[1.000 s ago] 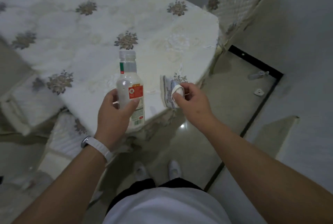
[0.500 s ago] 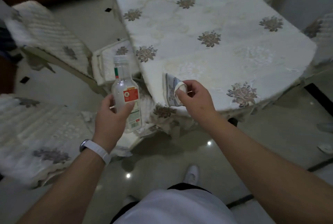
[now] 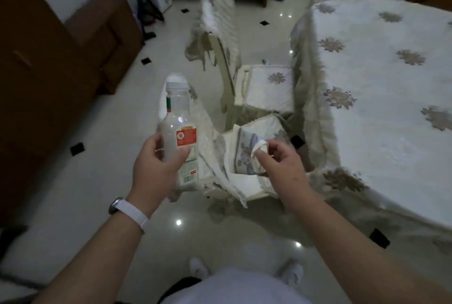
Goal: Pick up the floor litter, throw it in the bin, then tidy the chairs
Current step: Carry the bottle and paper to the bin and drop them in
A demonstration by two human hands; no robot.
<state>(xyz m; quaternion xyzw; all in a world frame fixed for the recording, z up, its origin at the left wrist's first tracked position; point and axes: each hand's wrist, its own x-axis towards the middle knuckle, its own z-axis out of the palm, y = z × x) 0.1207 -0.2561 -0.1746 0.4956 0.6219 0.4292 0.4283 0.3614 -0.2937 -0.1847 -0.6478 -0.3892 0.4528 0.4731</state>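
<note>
The left hand [image 3: 156,164] wraps round an empty plastic bottle [image 3: 178,127], upright at ten o'clock. The right hand [image 3: 281,164] pinches a crumpled wrapper [image 3: 244,154] at centre. Both are held clear of the floor [image 3: 97,157], probably for carrying to a bin, none visible. Covered chairs [image 3: 266,88] stand askew at twelve o'clock beside the worktop [image 3: 391,83].

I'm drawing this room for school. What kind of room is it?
Most likely a home dining room. A round table under a white cloth embroidered with grey flowers has white fabric-covered chairs beside it, and dark brown wooden cabinets stand along the wall.
</note>
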